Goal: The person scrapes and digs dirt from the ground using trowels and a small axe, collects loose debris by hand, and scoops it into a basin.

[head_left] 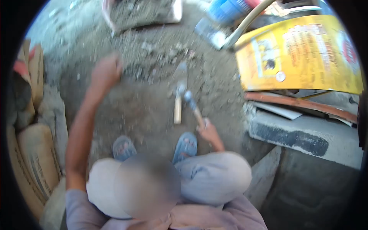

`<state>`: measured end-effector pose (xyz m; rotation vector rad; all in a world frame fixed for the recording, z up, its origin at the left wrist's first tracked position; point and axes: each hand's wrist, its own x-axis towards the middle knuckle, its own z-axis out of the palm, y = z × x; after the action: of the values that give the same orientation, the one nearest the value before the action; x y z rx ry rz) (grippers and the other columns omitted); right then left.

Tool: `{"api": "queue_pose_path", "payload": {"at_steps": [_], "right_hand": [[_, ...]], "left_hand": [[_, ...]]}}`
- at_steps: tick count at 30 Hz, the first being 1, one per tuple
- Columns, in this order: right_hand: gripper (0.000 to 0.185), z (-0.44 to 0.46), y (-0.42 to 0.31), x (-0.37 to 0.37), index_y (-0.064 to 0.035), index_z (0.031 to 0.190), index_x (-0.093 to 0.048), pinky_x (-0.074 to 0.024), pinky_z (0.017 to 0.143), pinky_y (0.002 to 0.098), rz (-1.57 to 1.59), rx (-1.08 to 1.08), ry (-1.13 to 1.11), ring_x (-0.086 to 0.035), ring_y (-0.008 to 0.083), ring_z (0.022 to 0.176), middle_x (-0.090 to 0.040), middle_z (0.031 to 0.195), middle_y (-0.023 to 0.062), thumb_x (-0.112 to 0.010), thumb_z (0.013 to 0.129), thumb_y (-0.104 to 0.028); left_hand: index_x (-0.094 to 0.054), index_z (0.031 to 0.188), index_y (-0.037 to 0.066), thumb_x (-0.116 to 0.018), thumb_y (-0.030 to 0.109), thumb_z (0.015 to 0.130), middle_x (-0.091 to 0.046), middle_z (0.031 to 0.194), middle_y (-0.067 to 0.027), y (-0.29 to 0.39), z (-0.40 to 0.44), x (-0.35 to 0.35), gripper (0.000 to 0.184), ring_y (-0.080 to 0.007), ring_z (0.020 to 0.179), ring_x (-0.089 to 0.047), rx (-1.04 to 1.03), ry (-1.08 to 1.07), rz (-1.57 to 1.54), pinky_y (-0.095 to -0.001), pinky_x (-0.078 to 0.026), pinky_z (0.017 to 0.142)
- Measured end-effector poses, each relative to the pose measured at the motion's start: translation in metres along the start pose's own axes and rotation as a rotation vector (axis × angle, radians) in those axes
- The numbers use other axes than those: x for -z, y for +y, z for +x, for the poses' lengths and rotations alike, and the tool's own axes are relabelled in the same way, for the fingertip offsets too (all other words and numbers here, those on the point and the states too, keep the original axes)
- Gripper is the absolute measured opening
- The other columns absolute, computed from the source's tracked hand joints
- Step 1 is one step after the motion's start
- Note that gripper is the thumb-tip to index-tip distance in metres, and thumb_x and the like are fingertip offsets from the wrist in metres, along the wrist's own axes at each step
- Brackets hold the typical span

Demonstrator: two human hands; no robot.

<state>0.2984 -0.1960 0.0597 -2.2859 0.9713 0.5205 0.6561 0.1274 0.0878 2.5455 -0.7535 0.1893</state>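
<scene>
A squatting person's right hand (pixel 209 132) grips the wooden handle of a hammer-like tool (pixel 196 111), right of the frame's center, its head beside a trowel (pixel 178 109) on the dirt ground (pixel 115 96). The tool looks stiff, sturdy and head-heavy, best held low on the handle. At upper left, the left hand (pixel 105 71), blurred, appears closed in a fist, arm stretched forward, elbow slightly bent.

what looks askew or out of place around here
The yellow printed sheet at right sits bowed and slanted above a reddish-brown flat board. Loose grey rubble litters the brown dirt ground near the wooden-handled metal trowel; whether it spilled, I can't tell.
</scene>
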Motion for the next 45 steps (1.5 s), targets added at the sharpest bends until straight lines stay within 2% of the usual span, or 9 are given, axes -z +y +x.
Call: {"api": "queue_pose_path", "payload": {"at_steps": [7, 11, 15, 20, 27, 30, 36, 39, 45], "right_hand": [[0.052, 0.009, 0.001, 0.001, -0.0037, 0.119, -0.053, -0.0497, 0.08, 0.0489, -0.014, 0.035, 0.025, -0.063, 0.0437, 0.097, -0.065, 0.102, 0.0267, -0.068, 0.081, -0.036], [0.051, -0.004, 0.024, -0.018, -0.0009, 0.114, -0.055, -0.0512, 0.074, 0.0454, 0.076, 0.001, 0.072, -0.066, 0.0372, 0.087, -0.066, 0.095, 0.0233, -0.068, 0.083, -0.04], [0.048, -0.024, 0.002, 0.001, -0.0002, 0.109, -0.057, -0.0521, 0.059, 0.0387, 0.241, -0.11, 0.036, -0.067, 0.0269, 0.072, -0.065, 0.088, 0.0181, -0.067, 0.086, -0.041], [0.048, -0.033, 0.008, 0.015, -0.0005, 0.118, -0.055, -0.0492, 0.053, 0.0328, 0.192, 0.081, 0.144, -0.062, 0.0156, 0.063, -0.062, 0.077, 0.0098, -0.066, 0.088, -0.036], [0.034, -0.086, -0.127, 0.141, 0.0004, 0.092, -0.058, -0.0475, 0.057, 0.0269, 0.755, 0.914, 0.401, -0.055, 0.0118, 0.059, -0.057, 0.072, 0.0036, -0.066, 0.088, -0.033], [0.03, -0.057, -0.046, 0.088, -0.0003, 0.094, -0.06, -0.048, 0.062, 0.0298, 0.455, 0.815, 0.462, -0.057, 0.0153, 0.064, -0.06, 0.075, 0.0059, -0.064, 0.088, -0.029], [0.031, -0.033, 0.047, 0.004, -0.0008, 0.104, -0.064, -0.0479, 0.07, 0.0382, -0.064, -0.134, -0.062, -0.061, 0.0227, 0.071, -0.063, 0.074, 0.01, -0.066, 0.086, -0.026], [0.022, -0.07, -0.038, 0.069, -0.0038, 0.09, -0.064, -0.0468, 0.061, 0.0297, 0.164, -0.137, 0.167, -0.059, 0.0137, 0.069, -0.06, 0.07, 0.004, -0.066, 0.087, -0.025], [0.014, -0.065, -0.023, 0.069, -0.0024, 0.089, -0.063, -0.0462, 0.061, 0.0342, 0.337, 0.623, 0.42, -0.06, 0.0183, 0.07, -0.063, 0.077, 0.0103, -0.065, 0.086, -0.016]], "left_hand": [[-0.056, 0.084, 0.007, -0.065, 0.025, 0.079, -0.065, 0.086, -0.0141, 0.037, -0.054, -0.039, 0.021, -0.0325, 0.078, -0.065, -0.008, -0.391, 0.085, -0.0468, -0.051, 0.062], [-0.056, 0.117, 0.01, -0.067, 0.03, 0.081, -0.054, 0.125, -0.0151, 0.092, -0.074, -0.076, 0.043, -0.0354, 0.092, -0.064, -0.417, -0.273, -0.219, -0.0479, -0.053, 0.07], [-0.042, 0.139, 0.019, -0.063, 0.04, 0.085, -0.038, 0.147, -0.0114, 0.144, -0.082, -0.143, 0.062, -0.0369, 0.097, -0.064, -0.75, -0.658, -0.285, -0.0474, -0.055, 0.079], [-0.058, 0.116, 0.016, -0.061, 0.03, 0.084, -0.053, 0.125, -0.0073, 0.14, -0.089, -0.207, 0.034, -0.0281, 0.097, -0.062, -0.999, -0.578, -0.166, -0.0406, -0.054, 0.076], [-0.059, 0.104, 0.01, -0.062, 0.037, 0.085, -0.053, 0.119, -0.0062, 0.065, -0.076, -0.167, 0.034, -0.0318, 0.094, -0.059, -0.785, -0.588, -0.152, -0.0409, -0.048, 0.083], [-0.058, 0.102, 0.008, -0.063, 0.037, 0.086, -0.053, 0.118, -0.0077, 0.034, -0.077, -0.133, 0.033, -0.0336, 0.103, -0.054, -0.649, -0.603, -0.017, -0.0411, -0.045, 0.088], [-0.058, 0.095, 0.008, -0.065, 0.028, 0.085, -0.056, 0.108, -0.0057, 0.001, -0.079, -0.114, 0.023, -0.033, 0.098, -0.053, -0.6, -0.411, 0.007, -0.0412, -0.045, 0.083], [-0.06, 0.102, 0.009, -0.065, 0.02, 0.084, -0.057, 0.109, -0.0034, 0.004, -0.094, -0.115, 0.022, -0.0306, 0.094, -0.051, -0.529, -0.451, -0.052, -0.0405, -0.043, 0.084], [-0.061, 0.11, 0.01, -0.064, 0.019, 0.086, -0.057, 0.119, -0.0019, 0.011, -0.101, -0.107, 0.026, -0.0301, 0.097, -0.051, -0.454, -0.466, -0.129, -0.0403, -0.043, 0.086]]}}
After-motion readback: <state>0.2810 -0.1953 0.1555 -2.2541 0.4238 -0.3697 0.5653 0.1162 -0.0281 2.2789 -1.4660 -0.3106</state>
